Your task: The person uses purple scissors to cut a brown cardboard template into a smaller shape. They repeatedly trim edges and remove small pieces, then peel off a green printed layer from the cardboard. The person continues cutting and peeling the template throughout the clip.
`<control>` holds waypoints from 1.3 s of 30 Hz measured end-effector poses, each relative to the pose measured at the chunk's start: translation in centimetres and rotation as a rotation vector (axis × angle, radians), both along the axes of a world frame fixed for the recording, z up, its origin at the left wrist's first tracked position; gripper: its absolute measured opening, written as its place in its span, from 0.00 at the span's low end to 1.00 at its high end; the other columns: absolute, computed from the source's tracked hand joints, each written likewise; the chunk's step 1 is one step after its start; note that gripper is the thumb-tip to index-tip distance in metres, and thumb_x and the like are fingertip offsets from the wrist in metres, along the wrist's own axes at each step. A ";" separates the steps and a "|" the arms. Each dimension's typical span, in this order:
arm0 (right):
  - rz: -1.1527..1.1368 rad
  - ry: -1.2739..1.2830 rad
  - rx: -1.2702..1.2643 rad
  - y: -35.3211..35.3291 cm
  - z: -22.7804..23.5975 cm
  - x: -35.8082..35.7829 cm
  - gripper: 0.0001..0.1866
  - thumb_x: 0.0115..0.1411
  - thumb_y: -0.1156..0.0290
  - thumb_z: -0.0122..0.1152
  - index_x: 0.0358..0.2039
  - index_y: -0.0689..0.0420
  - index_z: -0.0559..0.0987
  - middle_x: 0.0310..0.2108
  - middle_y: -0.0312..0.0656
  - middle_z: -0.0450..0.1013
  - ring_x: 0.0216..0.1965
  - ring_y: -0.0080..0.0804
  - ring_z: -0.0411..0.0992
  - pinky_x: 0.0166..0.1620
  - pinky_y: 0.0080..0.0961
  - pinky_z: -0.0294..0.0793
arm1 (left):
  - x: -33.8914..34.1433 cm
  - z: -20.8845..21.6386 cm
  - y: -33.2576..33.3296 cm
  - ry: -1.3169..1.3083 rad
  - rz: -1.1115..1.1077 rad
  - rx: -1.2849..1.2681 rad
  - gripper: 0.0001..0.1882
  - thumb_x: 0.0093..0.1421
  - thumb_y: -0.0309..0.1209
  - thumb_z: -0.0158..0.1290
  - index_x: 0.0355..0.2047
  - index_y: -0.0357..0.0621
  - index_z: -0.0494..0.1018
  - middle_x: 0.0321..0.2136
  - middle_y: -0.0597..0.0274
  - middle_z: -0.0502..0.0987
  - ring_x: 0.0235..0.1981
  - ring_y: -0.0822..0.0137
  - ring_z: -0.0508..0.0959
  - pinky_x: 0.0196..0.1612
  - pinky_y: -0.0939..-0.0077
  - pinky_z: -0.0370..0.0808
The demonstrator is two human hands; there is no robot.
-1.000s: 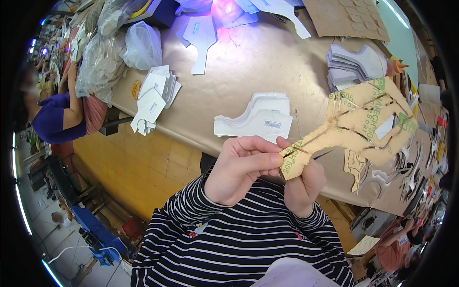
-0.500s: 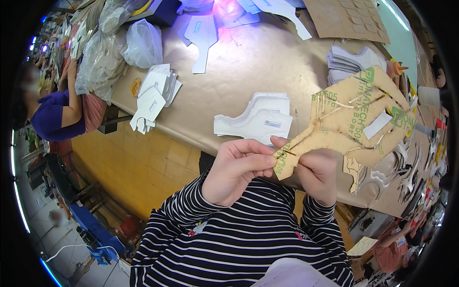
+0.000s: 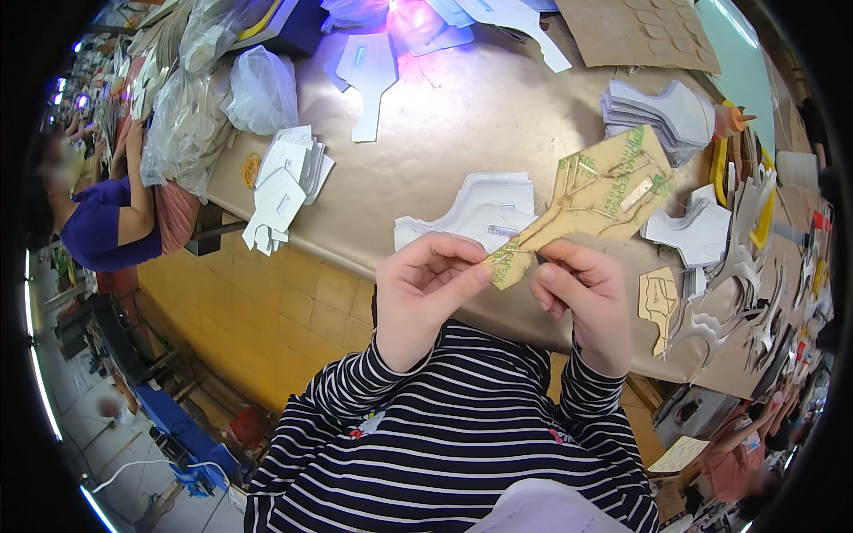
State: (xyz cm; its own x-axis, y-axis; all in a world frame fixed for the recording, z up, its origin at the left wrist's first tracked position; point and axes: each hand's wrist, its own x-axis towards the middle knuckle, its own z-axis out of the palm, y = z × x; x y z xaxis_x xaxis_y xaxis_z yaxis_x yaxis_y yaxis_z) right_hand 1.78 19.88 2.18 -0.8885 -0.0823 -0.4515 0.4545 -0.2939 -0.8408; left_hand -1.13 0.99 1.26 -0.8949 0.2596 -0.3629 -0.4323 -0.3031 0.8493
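Note:
A tan fiberboard pattern template [image 3: 613, 191] with cut slots, green print and a small white label is held up over the table edge. Its narrow end is pinched between the thumb and fingers of my left hand [image 3: 428, 289]. My right hand [image 3: 586, 298] is closed at the neck of the template, index fingertip and thumb at its lower edge. Just beyond my left hand lies a stack of white cut pieces [image 3: 475, 209], partly covered by the template. A smaller tan template [image 3: 657, 302] rests on the table beside my right hand.
More white piece stacks stand at left [image 3: 289, 182], far right [image 3: 657, 115] and near right [image 3: 697, 226]. An orange-tipped bottle [image 3: 733, 121], a brown sheet [image 3: 640, 35] and plastic bags [image 3: 262, 89] line the table's sides. A person in purple [image 3: 107, 209] sits at left.
The template has tipped away and swung leftward, uncovering the near-right white stack and the smaller template. Both hands have moved up slightly, and my right fingers now show at its lower edge.

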 end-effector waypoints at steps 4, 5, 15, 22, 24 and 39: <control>0.040 0.079 0.086 -0.8 -0.2 -0.4 0.09 0.63 0.76 0.53 0.41 0.68 0.77 0.20 0.31 0.67 0.22 0.14 0.61 0.25 0.12 0.59 | -0.1 0.1 0.3 0.014 -0.043 -0.036 0.11 0.59 0.20 0.57 0.42 0.29 0.74 0.33 0.60 0.78 0.33 0.75 0.77 0.40 0.83 0.74; 0.046 0.105 0.093 -1.0 -0.2 -0.5 0.09 0.63 0.76 0.54 0.39 0.68 0.77 0.20 0.32 0.67 0.22 0.14 0.62 0.25 0.12 0.59 | -0.3 0.2 0.1 0.009 -0.101 -0.090 0.11 0.59 0.21 0.57 0.42 0.29 0.74 0.33 0.60 0.79 0.33 0.75 0.77 0.40 0.83 0.74; -0.001 0.202 0.583 -3.2 1.0 -0.1 0.06 0.59 0.75 0.59 0.35 0.64 0.78 0.24 0.45 0.75 0.21 0.32 0.75 0.25 0.26 0.70 | -1.0 -0.6 -0.3 0.017 -0.030 -0.166 0.07 0.59 0.20 0.57 0.38 0.30 0.77 0.34 0.60 0.79 0.35 0.77 0.77 0.39 0.84 0.73; 0.059 0.446 0.828 -4.2 0.9 -1.2 0.04 0.59 0.75 0.57 0.29 0.61 0.77 0.21 0.48 0.73 0.21 0.43 0.73 0.24 0.34 0.69 | -1.0 -0.8 -0.3 0.258 -0.094 -0.398 0.05 0.58 0.19 0.57 0.34 0.27 0.76 0.29 0.62 0.76 0.30 0.77 0.74 0.33 0.85 0.70; 0.090 0.462 0.892 -4.3 1.0 -1.4 0.05 0.59 0.74 0.57 0.28 0.61 0.76 0.20 0.46 0.72 0.21 0.44 0.73 0.24 0.35 0.69 | -0.9 -0.6 -0.2 0.291 -0.074 -0.432 0.04 0.57 0.17 0.56 0.32 0.26 0.75 0.26 0.64 0.73 0.28 0.77 0.71 0.31 0.85 0.66; 0.172 0.397 0.799 -3.7 0.8 -1.9 0.05 0.58 0.75 0.60 0.31 0.64 0.79 0.20 0.50 0.73 0.18 0.40 0.71 0.23 0.29 0.66 | -0.8 -0.5 -0.3 0.588 -0.101 -0.755 0.07 0.53 0.18 0.57 0.34 0.30 0.78 0.27 0.53 0.79 0.23 0.67 0.79 0.27 0.81 0.73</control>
